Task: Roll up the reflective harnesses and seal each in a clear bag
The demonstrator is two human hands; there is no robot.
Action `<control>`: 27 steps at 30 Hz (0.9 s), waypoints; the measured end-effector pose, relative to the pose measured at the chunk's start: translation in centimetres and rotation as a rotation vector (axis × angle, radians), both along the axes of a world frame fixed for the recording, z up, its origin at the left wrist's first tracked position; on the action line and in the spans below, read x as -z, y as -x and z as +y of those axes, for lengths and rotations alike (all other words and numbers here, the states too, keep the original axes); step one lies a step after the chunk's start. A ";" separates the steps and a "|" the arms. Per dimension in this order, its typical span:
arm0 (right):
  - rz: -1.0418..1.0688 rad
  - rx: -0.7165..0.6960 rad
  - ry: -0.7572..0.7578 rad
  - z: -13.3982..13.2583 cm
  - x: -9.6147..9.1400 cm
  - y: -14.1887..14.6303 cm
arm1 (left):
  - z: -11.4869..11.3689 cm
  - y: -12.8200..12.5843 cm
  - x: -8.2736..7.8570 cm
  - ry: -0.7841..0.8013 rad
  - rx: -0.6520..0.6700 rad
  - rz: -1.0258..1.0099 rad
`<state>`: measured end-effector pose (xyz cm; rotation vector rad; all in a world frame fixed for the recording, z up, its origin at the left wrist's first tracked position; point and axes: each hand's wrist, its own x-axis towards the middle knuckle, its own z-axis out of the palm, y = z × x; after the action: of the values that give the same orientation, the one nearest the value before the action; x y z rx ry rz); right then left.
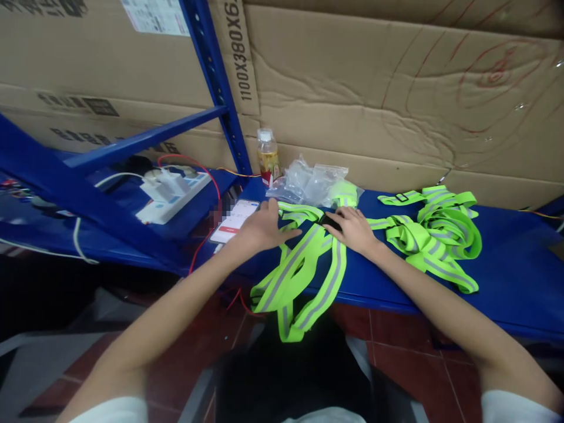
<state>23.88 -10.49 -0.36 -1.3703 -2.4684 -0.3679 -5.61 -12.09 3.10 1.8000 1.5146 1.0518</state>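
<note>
Neon yellow-green reflective straps point(286, 282) with grey stripes lie on the blue tabletop and hang over its front edge. A black piece point(330, 221) joins them near the middle; its exact kind is partly hidden. Fingers and thumb of my right hand point(355, 230) are closed around this black piece. Beside the phone point(233, 221), my left hand point(261, 228) is open above the table, its thumb stretched out toward the straps. Nothing shows in its grasp. To the right lies a tangled heap of the same straps point(445, 235), with a small black slider point(401, 198) on one end.
Clear plastic bags point(308, 179) and a drink bottle point(268, 155) stand at the back, with a rolled green strap point(344, 194) by the bags. A power strip point(174, 200) with plugs and cables sits left, behind a blue metal frame point(220, 88). Large cardboard point(352, 88) walls the back.
</note>
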 end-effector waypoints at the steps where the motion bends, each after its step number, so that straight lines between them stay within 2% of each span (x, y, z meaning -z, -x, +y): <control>1: -0.025 -0.011 -0.027 -0.3 -0.2 0.3 | -1.0 -0.1 0.1 0.012 0.014 -0.022; 3: -0.076 -0.072 -0.045 -0.9 -0.6 1.1 | -2.1 -0.4 0.3 0.004 0.012 -0.048; 5: -0.136 -0.157 0.001 -1.3 -0.9 1.9 | -2.1 -0.2 0.3 0.028 0.048 -0.002; 7: -0.201 -0.208 0.065 -1.5 -1.0 2.4 | -1.5 0.2 0.2 0.146 0.154 0.022; 8: -0.222 -0.210 0.083 -1.6 -1.0 2.5 | -1.3 0.4 0.1 0.236 0.217 -0.032; 10: -0.227 -0.188 0.100 -1.8 -0.9 2.6 | -1.2 0.7 -0.2 0.408 0.290 -0.283; 11: -0.215 -0.175 0.108 -1.8 -0.9 2.5 | -1.4 0.6 -0.2 0.470 0.284 -0.444; 13: -0.185 -0.165 0.130 -1.8 -0.8 2.3 | -2.2 0.4 -0.1 0.540 0.213 -0.716; 15: -0.163 -0.164 0.142 -1.9 -0.7 2.2 | -3.3 -0.1 0.3 0.560 0.148 -0.856; 17: -0.153 -0.164 0.132 -1.9 -0.6 2.2 | -3.9 -0.4 0.8 0.550 0.143 -0.873; 21: -0.136 -0.177 0.121 -2.3 -0.7 2.0 | -4.0 -0.4 1.3 0.452 0.158 -0.739; 27: -0.108 -0.201 0.170 -3.2 -1.3 2.2 | -4.1 0.5 0.4 0.529 0.297 -0.580</control>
<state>21.69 -13.67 0.92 -1.1749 -2.7523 -0.1948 -6.07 -16.22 2.73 1.1667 1.0049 0.8242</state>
